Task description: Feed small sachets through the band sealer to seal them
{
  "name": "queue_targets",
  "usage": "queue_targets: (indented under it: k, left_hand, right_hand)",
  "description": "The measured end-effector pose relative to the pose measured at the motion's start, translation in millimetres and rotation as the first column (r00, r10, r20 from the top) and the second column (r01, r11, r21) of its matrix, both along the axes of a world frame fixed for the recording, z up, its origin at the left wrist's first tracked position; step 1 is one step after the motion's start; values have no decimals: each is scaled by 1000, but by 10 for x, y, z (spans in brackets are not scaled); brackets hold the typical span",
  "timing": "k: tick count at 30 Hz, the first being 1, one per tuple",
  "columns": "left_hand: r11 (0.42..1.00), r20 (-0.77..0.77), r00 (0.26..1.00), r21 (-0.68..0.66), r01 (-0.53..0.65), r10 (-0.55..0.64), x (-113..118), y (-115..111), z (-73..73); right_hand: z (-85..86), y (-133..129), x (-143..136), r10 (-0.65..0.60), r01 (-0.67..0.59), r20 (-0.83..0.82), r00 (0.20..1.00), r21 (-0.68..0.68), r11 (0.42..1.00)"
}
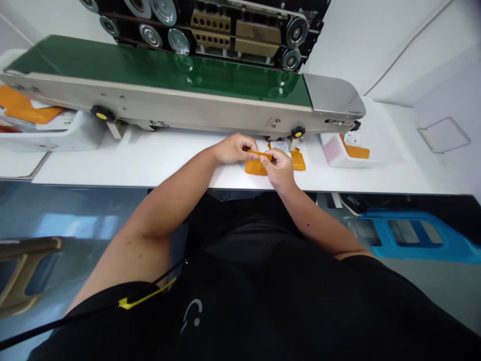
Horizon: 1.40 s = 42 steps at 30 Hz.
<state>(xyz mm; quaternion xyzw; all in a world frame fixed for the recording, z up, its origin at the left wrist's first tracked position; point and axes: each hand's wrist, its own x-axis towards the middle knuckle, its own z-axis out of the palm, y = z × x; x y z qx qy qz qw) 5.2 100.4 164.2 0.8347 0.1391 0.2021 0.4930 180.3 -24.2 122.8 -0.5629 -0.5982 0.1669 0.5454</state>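
Note:
Both hands pinch the top edge of a small orange pouch [256, 167] above the white table's front part. My left hand [236, 149] grips its upper left, fingers curled. At the pouch's upper right, my right hand [279, 168] holds the edge between thumb and fingers. Just behind my right hand lies another orange pouch [298, 160], partly hidden, beside a white printed paper [280, 146].
A machine with a green conveyor belt [150, 67] spans the table's back. On the left stands a white bin [80, 131] with orange and white packets; on the right, a white bin [334, 152] with an orange packet. A blue stool [424, 250] is below right.

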Motion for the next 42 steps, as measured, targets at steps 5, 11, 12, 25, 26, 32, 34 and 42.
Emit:
queue_targets:
  k: [5, 11, 12, 25, 26, 32, 34, 42]
  left_hand:
    - [999, 11, 1000, 46, -11, 10, 2, -17, -13]
    - [998, -48, 998, 50, -33, 35, -9, 18, -75]
    - [998, -62, 997, 42, -35, 38, -8, 27, -87]
    - [989, 13, 992, -78, -127, 128, 91, 18, -185]
    - [987, 28, 990, -91, -135, 138, 97, 20, -190]
    - [988, 46, 990, -90, -125, 130, 101, 33, -171]
    - [990, 77, 989, -59, -125, 129, 103, 31, -160]
    - [984, 242, 955, -2, -179, 174, 127, 28, -156]
  right_hand:
    - [51, -26, -12, -15, 15, 118, 993, 4, 1000]
    - [67, 62, 47, 64, -8, 191, 979, -278, 961]
    - [79, 82, 71, 90, -23, 191, 978, -326, 945]
    - [49, 62, 151, 35, -11, 117, 993, -203, 979]
    - [41, 55, 150, 27, -6, 103, 994, -193, 981]
    - [44, 39, 160, 8, -5, 14, 1000, -148, 989]
    - [36, 50, 157, 8, -10, -16, 1000, -136, 991]
    - [14, 107, 107, 16, -63, -272, 962, -168, 984]
